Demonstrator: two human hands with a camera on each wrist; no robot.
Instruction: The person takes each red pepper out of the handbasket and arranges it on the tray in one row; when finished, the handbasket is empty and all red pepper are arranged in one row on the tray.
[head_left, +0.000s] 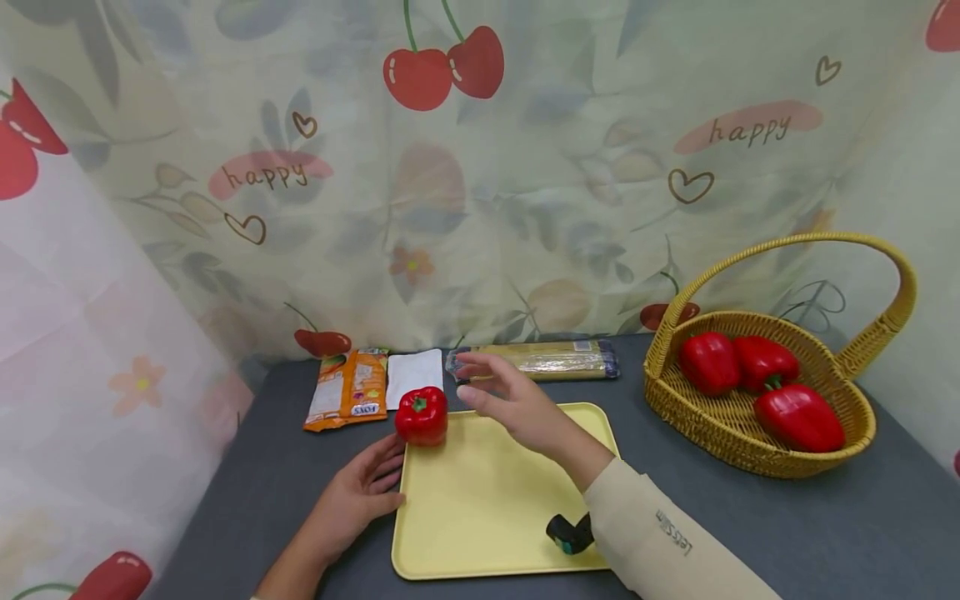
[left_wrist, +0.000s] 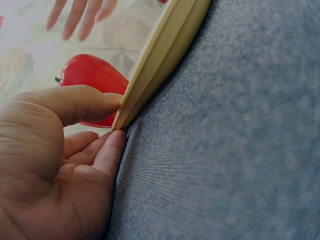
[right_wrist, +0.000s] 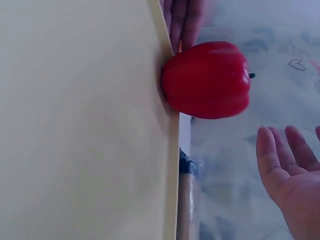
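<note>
A red bell pepper [head_left: 422, 417] with a green stem stands upright at the far left corner of a pale yellow tray [head_left: 495, 500]. My left hand [head_left: 358, 492] is at the tray's left edge; in the left wrist view its thumb [left_wrist: 107, 103] and fingers [left_wrist: 112, 150] meet at the rim and pinch it. Above the far part of the tray hovers my right hand [head_left: 517, 408], its fingers spread and nothing held. In the right wrist view a gap separates this hand [right_wrist: 300, 185] from the pepper [right_wrist: 207, 80].
A wicker basket [head_left: 750, 450] with a tall handle holds several red peppers [head_left: 798, 417] at the right. Behind the tray lie an orange snack packet [head_left: 352, 387], a white packet [head_left: 416, 375] and a long clear-wrapped package [head_left: 562, 360]. A small black object [head_left: 572, 535] shows beside the right sleeve.
</note>
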